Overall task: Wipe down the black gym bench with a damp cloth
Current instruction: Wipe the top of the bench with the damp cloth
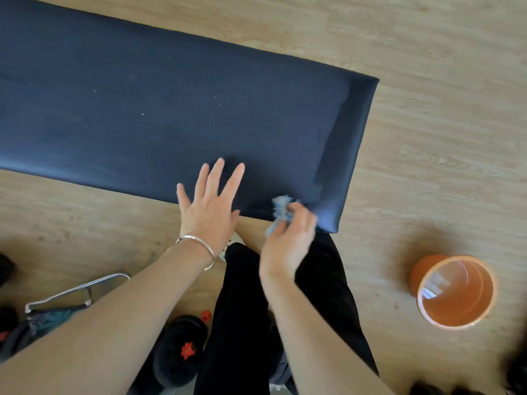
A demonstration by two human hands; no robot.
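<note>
Right hand: fingers curled round bunched blue cloth, at near edge of bench, close to its right end. Left hand: flat, fingers spread on same edge; I judge it a brace. Bench: long axis left-right, free end pointing right, toward orange bucket, which I take for rinsing.

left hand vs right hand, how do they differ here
The left hand has straight, spread fingers and holds nothing; the right hand curls round a blue cloth. The left wrist wears a silver bracelet; the right wrist is bare. The left hand looks sharp, the right hand blurred. Both are at the near edge of the black bench.
</note>
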